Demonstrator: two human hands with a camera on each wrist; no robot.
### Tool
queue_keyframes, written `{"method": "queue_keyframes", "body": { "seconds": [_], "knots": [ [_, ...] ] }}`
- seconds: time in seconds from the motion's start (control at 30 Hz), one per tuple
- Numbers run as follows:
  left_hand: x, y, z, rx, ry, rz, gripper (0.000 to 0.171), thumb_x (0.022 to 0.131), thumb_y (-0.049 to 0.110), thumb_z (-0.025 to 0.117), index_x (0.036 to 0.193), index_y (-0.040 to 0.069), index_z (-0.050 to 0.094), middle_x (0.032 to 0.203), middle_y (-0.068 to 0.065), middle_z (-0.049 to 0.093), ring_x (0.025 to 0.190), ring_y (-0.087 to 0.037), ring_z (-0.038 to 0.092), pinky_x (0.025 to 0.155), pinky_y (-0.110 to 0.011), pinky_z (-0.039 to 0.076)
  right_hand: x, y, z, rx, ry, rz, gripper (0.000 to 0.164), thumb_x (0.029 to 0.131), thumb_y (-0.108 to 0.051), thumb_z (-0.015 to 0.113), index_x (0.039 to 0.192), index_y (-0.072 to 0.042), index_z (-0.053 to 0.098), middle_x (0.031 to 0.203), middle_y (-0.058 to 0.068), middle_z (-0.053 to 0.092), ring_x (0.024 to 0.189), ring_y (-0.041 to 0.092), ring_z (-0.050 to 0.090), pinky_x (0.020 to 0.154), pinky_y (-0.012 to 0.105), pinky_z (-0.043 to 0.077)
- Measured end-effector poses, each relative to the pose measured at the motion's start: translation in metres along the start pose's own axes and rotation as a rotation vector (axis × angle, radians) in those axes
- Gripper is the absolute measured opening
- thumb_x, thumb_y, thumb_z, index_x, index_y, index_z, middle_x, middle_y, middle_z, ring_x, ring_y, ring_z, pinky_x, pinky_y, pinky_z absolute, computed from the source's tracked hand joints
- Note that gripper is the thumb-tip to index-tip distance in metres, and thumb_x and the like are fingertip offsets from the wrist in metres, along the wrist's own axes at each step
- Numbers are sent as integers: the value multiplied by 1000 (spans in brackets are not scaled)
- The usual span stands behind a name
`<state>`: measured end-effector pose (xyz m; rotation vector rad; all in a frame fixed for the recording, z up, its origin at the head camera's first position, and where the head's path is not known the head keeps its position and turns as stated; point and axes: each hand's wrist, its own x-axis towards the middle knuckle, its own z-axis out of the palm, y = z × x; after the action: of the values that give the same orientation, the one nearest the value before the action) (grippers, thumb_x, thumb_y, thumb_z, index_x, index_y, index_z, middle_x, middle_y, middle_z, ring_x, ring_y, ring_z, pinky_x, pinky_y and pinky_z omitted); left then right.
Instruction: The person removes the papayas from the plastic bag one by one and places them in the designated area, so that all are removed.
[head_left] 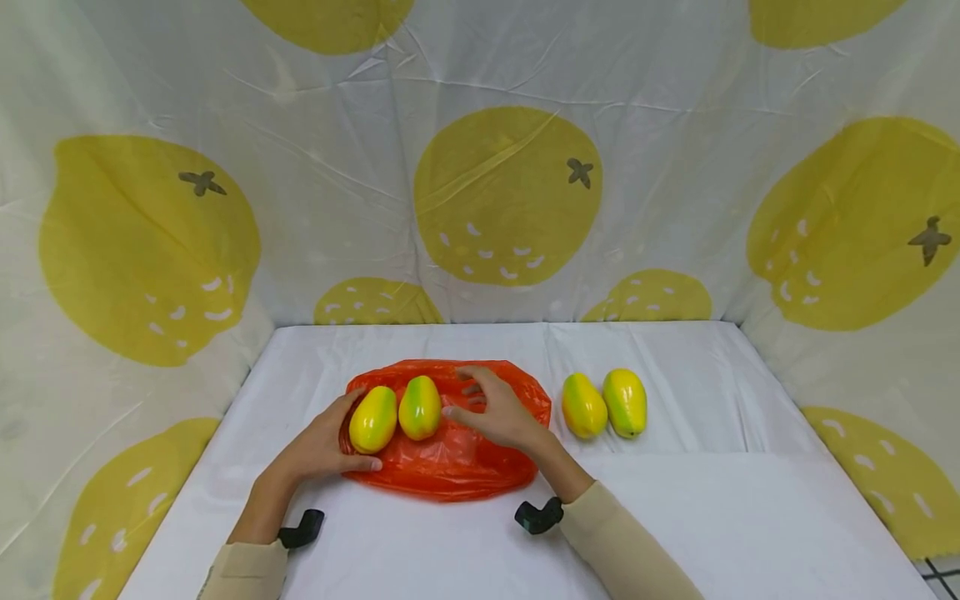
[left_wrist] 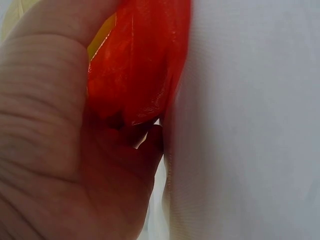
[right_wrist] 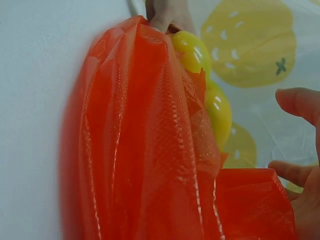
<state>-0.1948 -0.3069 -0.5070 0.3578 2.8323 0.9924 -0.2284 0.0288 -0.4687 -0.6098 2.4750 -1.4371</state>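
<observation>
A red plastic bag (head_left: 457, 462) lies spread on the white table, with two yellow-green papayas (head_left: 373, 421) resting on its left half. My left hand (head_left: 321, 443) cups the bag's left end beside the outer papaya, thumb in front and fingers behind. Red plastic lies within its grasp in the left wrist view, where some fingers are hidden. Over the bag's right part is my right hand (head_left: 504, 414), holding nothing, its spread fingers pointing toward the inner papaya (head_left: 420, 408). From the right wrist, the bag (right_wrist: 145, 140) stands between the camera and both papayas.
Two more papayas (head_left: 625, 403) lie side by side on the white tabletop (head_left: 675, 508), right of the bag. Lemon-printed cloth (head_left: 510, 196) walls the table at the back and both sides. Each wrist carries a small black device (head_left: 539, 516).
</observation>
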Motion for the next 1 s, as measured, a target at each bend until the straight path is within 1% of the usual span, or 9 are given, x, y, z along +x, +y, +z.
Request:
{"method": "queue_keyframes", "body": {
  "seconds": [0.23, 0.43, 0.6, 0.8, 1.0],
  "knots": [
    [0, 2, 1, 7, 3, 24, 125, 68, 59, 90, 161, 8, 25, 160, -17, 40, 143, -41, 43, 113, -69, 39, 5, -2, 8, -11, -9, 33, 78, 89, -55, 75, 153, -23, 44, 151, 0, 50, 129, 22, 57, 99, 42, 59],
    [-1, 3, 0, 12, 14, 28, 124, 68, 59, 90, 161, 7, 26, 159, -17, 41, 142, -41, 44, 114, -69, 38, 12, -1, 16, -16, -17, 42, 80, 89, -58, 73, 153, -20, 43, 150, 3, 51, 127, 23, 58, 100, 42, 57],
    [-3, 4, -2, 12, 9, 20, 124, 68, 57, 90, 161, 7, 25, 159, -18, 40, 142, -42, 43, 112, -70, 39, 17, 0, 25, -37, -19, 58, 82, 88, -58, 74, 152, -18, 43, 149, 6, 52, 125, 24, 59, 98, 42, 59],
    [-4, 5, -3, 10, 6, 8, 124, 68, 56, 90, 161, 7, 25, 159, -18, 40, 143, -42, 43, 112, -70, 39, 18, -3, 33, -37, -31, 106, 87, 87, -60, 74, 154, -18, 41, 150, 6, 52, 124, 23, 59, 97, 42, 59],
    [-3, 3, -2, 19, 11, 25, 124, 69, 57, 90, 161, 6, 25, 159, -19, 40, 142, -43, 44, 113, -70, 37, 21, -5, 40, -48, -51, 136, 94, 83, -64, 75, 156, -18, 38, 146, 4, 53, 117, 20, 58, 98, 41, 58]
  ]
}}
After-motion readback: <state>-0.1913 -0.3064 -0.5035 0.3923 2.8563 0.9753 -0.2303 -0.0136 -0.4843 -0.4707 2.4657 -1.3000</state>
